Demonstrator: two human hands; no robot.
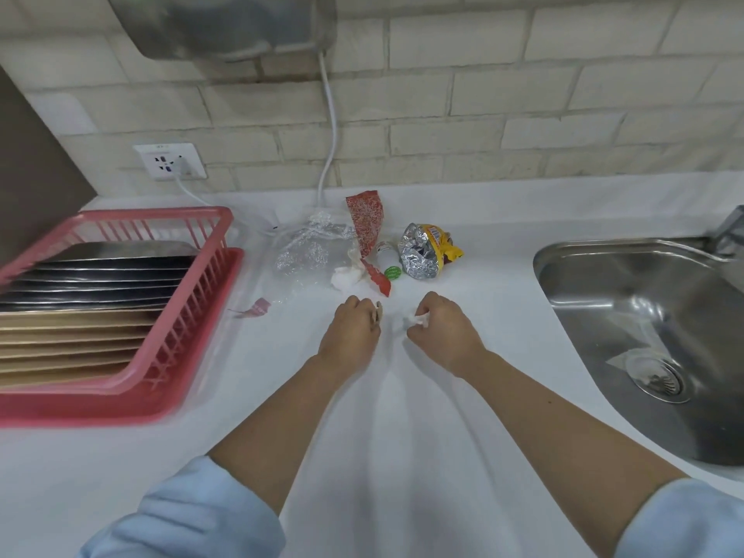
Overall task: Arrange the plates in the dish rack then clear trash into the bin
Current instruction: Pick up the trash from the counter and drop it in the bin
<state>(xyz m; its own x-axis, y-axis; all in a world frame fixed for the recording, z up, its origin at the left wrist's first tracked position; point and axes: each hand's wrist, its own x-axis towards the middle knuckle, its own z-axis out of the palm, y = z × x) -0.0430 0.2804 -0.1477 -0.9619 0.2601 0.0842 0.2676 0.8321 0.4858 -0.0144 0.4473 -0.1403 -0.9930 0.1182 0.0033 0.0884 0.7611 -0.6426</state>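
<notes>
A pink dish rack (193, 283) at the left holds several plates (80, 316) standing on edge, dark ones behind and tan ones in front. Trash lies mid-counter: clear crumpled plastic (306, 251), a red wrapper (367, 223), a small white bottle (385, 253) with a green cap (392, 272), a foil and yellow snack bag (422, 251), a white tissue wad (344, 277) and a pink scrap (257, 307). My left hand (352, 332) is closed on a small brownish scrap. My right hand (441, 332) pinches a white tissue piece (416, 319). No bin is in view.
A steel sink (652, 340) with a drain strainer fills the right side. A wall socket (171, 161) with a white cable and a mounted appliance (225, 22) sit on the tiled back wall. A dark cabinet side (36, 163) stands at the far left.
</notes>
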